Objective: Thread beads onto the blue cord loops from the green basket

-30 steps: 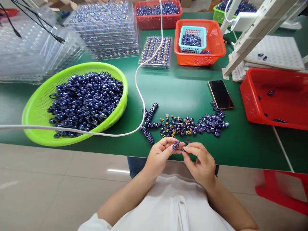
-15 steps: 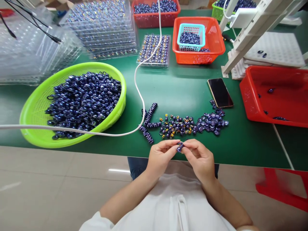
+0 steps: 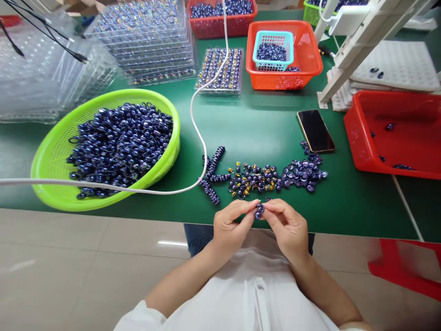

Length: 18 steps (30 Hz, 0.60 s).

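Over the table's front edge, my left hand (image 3: 231, 226) and my right hand (image 3: 288, 225) meet, their fingertips pinching one small dark blue shiny piece (image 3: 259, 211) between them. Just beyond the hands lies a loose pile of dark pieces with yellow parts (image 3: 253, 179). To its right is a pile of flat dark blue pieces (image 3: 301, 174). Stacked rows of dark rings (image 3: 215, 163) lie to the left of the piles. A small dark ring (image 3: 268, 200) shows just behind my right fingertips.
A green basket (image 3: 48, 156) heaped with dark pieces stands left, a white cable (image 3: 196, 124) crossing its front. Behind are a filled clear tray (image 3: 220, 71) and an orange basket (image 3: 306, 55). A phone (image 3: 316, 130) and a red bin (image 3: 360, 138) lie right.
Both hands keep their pinch on the small piece, which has turned slightly. A small dark ring now shows behind my right fingertips. The whole view has shifted a little.
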Available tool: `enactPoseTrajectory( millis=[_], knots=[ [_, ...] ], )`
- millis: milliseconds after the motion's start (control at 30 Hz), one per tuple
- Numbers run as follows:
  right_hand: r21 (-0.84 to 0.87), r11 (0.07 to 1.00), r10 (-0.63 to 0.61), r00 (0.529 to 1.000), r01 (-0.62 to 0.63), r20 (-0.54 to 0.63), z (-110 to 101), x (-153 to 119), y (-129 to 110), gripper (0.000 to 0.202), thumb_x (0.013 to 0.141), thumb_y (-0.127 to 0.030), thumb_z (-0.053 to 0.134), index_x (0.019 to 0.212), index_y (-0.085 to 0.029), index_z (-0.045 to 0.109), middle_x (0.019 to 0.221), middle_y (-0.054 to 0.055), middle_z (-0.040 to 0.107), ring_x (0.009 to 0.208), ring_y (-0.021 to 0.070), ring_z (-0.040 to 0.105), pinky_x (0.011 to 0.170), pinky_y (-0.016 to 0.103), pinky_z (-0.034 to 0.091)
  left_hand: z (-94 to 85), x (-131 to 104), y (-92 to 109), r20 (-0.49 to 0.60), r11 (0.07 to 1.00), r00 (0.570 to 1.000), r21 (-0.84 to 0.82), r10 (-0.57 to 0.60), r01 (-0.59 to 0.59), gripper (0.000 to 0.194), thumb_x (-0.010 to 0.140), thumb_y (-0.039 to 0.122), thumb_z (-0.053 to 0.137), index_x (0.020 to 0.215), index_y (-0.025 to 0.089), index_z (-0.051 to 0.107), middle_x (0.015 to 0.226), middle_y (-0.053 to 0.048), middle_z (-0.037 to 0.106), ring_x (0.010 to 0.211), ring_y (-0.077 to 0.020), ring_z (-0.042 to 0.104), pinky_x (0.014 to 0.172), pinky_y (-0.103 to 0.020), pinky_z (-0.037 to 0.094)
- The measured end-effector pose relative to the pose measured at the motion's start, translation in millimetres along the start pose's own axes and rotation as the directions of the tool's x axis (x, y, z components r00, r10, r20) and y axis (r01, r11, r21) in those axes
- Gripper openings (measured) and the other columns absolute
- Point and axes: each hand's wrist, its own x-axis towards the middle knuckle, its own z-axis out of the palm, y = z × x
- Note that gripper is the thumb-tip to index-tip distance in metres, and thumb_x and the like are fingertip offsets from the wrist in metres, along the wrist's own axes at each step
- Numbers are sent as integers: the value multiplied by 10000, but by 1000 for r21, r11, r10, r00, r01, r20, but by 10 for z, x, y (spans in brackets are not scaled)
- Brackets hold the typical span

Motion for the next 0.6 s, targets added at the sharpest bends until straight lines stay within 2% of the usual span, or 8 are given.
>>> enactPoseTrajectory(
  millis=[133,233,367,500,600],
  knots=[
    [-85,994,-63,998,62,-5,-10,-1,16,189,881,-115,666,977,-269,717,915,-2,681,858,123,668,756,219,576,-24,2,23,39,996,997,61,66,-68,281,852,73,666,1059,227,777,916,-72,788,799,-172,708,759,-302,579],
    [-66,997,-41,999,39,-25,3,-8,23,169,888,-139,662,983,-271,709,904,-8,681,816,115,677,725,206,581,-36,2,45,82,989,989,72,122,-128,318,863,41,640,1099,219,757,927,-81,779,821,-174,700,765,-310,571],
    [18,997,77,997,-77,-23,6,-11,10,139,897,-194,666,1006,-274,696,878,-16,695,756,106,693,692,192,597,-44,8,80,135,983,976,47,172,-180,346,857,18,634,1133,204,726,950,-93,766,853,-182,690,772,-322,560],
    [165,958,218,970,-234,110,-9,9,-36,167,895,-250,679,1058,-283,697,891,-11,706,744,90,692,679,166,597,-58,15,98,155,990,979,39,130,-137,261,840,42,672,1048,192,722,849,-64,746,806,-172,674,750,-302,547],
    [255,912,282,942,-322,179,-8,26,-57,138,884,-285,695,1019,-272,717,875,-11,673,711,84,676,623,160,594,-74,8,97,180,992,978,44,107,-117,226,861,48,642,1026,186,709,857,-64,729,790,-163,670,726,-280,542]
  ],
)
